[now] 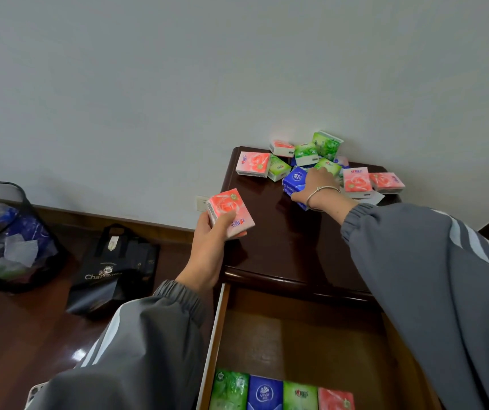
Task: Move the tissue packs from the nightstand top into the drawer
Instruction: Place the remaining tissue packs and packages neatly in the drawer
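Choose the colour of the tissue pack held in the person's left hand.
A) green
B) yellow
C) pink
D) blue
C: the left hand grips a pink pack with a rose print, beside the nightstand; the blue pack is under the right hand.

Left arm: extends forward from lower left; left sleeve point(148, 335) grey, elastic cuff at wrist. Left hand point(210, 250): thumb across top face of pink pack point(231, 211), pack gripped, tilted. Right arm: reaches forward and left from right edge; right sleeve point(429, 276) grey, cuff short of wrist. Bracelet point(323, 193) on bare right wrist. Right hand point(315, 186): back upward, fingers curled down, thumb low on left side, gripping blue pack point(295, 179).
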Tool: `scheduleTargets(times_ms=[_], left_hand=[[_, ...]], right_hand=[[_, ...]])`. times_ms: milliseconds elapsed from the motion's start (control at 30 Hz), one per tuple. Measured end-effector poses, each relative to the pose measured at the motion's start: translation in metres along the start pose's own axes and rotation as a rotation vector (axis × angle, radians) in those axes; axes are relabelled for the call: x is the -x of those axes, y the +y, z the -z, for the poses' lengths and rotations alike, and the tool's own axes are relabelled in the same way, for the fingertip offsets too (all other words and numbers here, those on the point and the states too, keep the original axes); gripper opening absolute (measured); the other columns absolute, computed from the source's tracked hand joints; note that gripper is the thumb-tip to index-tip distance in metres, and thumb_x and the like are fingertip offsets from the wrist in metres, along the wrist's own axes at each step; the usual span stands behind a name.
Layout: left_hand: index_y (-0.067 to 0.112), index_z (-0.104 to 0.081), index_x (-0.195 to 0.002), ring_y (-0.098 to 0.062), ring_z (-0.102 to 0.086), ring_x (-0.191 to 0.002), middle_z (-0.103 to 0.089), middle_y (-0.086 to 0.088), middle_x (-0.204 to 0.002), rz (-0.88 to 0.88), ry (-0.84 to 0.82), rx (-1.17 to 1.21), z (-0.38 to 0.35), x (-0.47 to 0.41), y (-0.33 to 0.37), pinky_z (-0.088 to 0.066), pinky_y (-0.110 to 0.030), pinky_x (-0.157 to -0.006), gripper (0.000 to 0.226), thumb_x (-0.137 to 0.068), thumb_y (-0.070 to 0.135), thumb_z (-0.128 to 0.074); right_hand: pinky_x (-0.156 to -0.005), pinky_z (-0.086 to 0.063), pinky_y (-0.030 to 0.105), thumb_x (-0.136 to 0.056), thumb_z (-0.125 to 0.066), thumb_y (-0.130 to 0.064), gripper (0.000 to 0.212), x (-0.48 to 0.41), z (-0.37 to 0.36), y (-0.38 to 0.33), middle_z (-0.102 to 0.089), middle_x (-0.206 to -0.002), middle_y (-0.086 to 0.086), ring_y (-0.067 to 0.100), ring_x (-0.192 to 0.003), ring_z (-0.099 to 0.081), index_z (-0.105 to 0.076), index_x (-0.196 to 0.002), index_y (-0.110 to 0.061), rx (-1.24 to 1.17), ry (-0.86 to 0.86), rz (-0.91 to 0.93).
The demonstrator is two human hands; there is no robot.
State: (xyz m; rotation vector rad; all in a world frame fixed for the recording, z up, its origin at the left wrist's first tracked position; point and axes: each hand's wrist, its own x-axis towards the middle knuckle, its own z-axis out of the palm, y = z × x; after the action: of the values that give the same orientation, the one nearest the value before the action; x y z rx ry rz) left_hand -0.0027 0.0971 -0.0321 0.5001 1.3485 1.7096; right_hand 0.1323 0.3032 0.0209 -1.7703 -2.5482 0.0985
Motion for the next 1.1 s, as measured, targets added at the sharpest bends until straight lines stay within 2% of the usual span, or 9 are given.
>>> scheduleTargets(times_ms=[100,233,333,467,633,800,967,1033,1100], left_hand=[[0.02,-0.052,-0.121,-0.014,-0.068,-0.099,-0.068,-0.003,-0.112,0.004,0.029,-0.017,-0.003,0.003,0.003,-0.054,-0.029,-0.082,0.038,-0.088,0.032,-0.064],[0.014,-0.049,-0.129,-0.017,-0.066,-0.101,-0.066,-0.007,-0.116,-0.003,0.06,-0.032,-0.006,0.017,0.011,-0.054,-0.03,-0.083,0.043,-0.09,0.028,-0.062],[0.014,-0.05,-0.129,-0.016,-0.067,-0.099,-0.067,-0.007,-0.115,-0.017,0.0,-0.069,-0.012,0.04,0.014,-0.054,-0.027,-0.079,0.042,-0.09,0.027,-0.06],[0.024,-0.058,-0.119,-0.014,-0.069,-0.097,-0.071,-0.001,-0.108,-0.008,-0.206,-0.048,-0.027,0.084,0.008,-0.056,-0.025,-0.078,0.031,-0.088,0.025,-0.06],[0.021,-0.055,-0.129,-0.022,-0.065,-0.109,-0.067,-0.005,-0.121,0.146,-0.405,0.003,-0.042,0.129,-0.023,-0.056,-0.033,-0.079,0.054,-0.077,0.025,-0.067],[0.031,-0.062,-0.119,-0.023,-0.068,-0.097,-0.07,-0.01,-0.11,0.27,-0.336,-0.084,-0.04,0.147,-0.046,-0.054,-0.045,-0.086,0.055,-0.066,0.039,-0.074],[0.027,-0.063,-0.119,-0.022,-0.07,-0.095,-0.071,-0.01,-0.11,0.291,-0.333,-0.053,-0.036,0.158,-0.047,-0.057,-0.035,-0.071,0.052,-0.068,0.034,-0.074],[0.024,-0.06,-0.122,-0.024,-0.07,-0.097,-0.07,-0.01,-0.111,0.303,-0.334,-0.077,-0.033,0.162,-0.048,-0.057,-0.035,-0.071,0.052,-0.073,0.032,-0.072],[0.022,-0.058,-0.123,-0.023,-0.07,-0.096,-0.071,-0.01,-0.111,0.311,-0.334,-0.104,-0.032,0.165,-0.051,-0.057,-0.033,-0.069,0.044,-0.081,0.027,-0.067]], right_hand=[[-0.078,-0.046,0.034,-0.07,-0.073,-0.045,0.066,0.02,0.007,0.005,-0.058,-0.116,0.013,0.031,-0.104,-0.057,-0.047,-0.117,-0.007,-0.191,0.078,-0.012],[-0.076,-0.044,0.03,-0.072,-0.076,-0.034,0.056,0.079,0.035,0.031,-0.06,-0.106,0.006,0.025,-0.097,-0.059,-0.047,-0.113,-0.008,-0.74,0.208,-0.068],[-0.066,-0.044,0.025,-0.068,-0.079,-0.031,0.043,0.156,0.044,0.074,-0.063,-0.09,-0.006,0.012,-0.078,-0.06,-0.053,-0.1,-0.019,-0.873,0.115,-0.068],[-0.059,-0.044,0.02,-0.066,-0.081,-0.03,0.034,0.25,0.026,0.129,-0.065,-0.083,-0.01,0.003,-0.071,-0.061,-0.055,-0.087,-0.024,-0.821,-0.156,-0.159],[-0.063,-0.045,0.02,-0.063,-0.08,-0.04,0.043,0.308,-0.032,0.141,-0.061,-0.091,-0.008,0.007,-0.078,-0.059,-0.049,-0.089,-0.027,-0.608,-0.434,-0.263],[-0.081,-0.047,0.029,-0.068,-0.072,-0.047,0.073,0.313,-0.078,0.129,-0.058,-0.12,0.004,0.024,-0.107,-0.059,-0.039,-0.125,-0.015,-0.303,-0.54,-0.318],[-0.088,-0.048,0.033,-0.062,-0.077,-0.05,0.104,0.312,-0.085,0.13,-0.048,-0.133,0.009,0.026,-0.113,-0.054,-0.02,-0.141,-0.013,-0.228,-0.753,-0.211],[-0.081,-0.046,0.031,-0.061,-0.075,-0.055,0.097,0.305,-0.075,0.139,-0.052,-0.13,0.005,0.021,-0.102,-0.054,-0.029,-0.138,-0.017,-0.253,-0.765,-0.173],[-0.087,-0.046,0.033,-0.073,-0.068,-0.053,0.078,0.299,-0.067,0.148,-0.052,-0.133,0.006,0.022,-0.108,-0.054,-0.038,-0.135,-0.018,-0.28,-0.743,-0.165]])
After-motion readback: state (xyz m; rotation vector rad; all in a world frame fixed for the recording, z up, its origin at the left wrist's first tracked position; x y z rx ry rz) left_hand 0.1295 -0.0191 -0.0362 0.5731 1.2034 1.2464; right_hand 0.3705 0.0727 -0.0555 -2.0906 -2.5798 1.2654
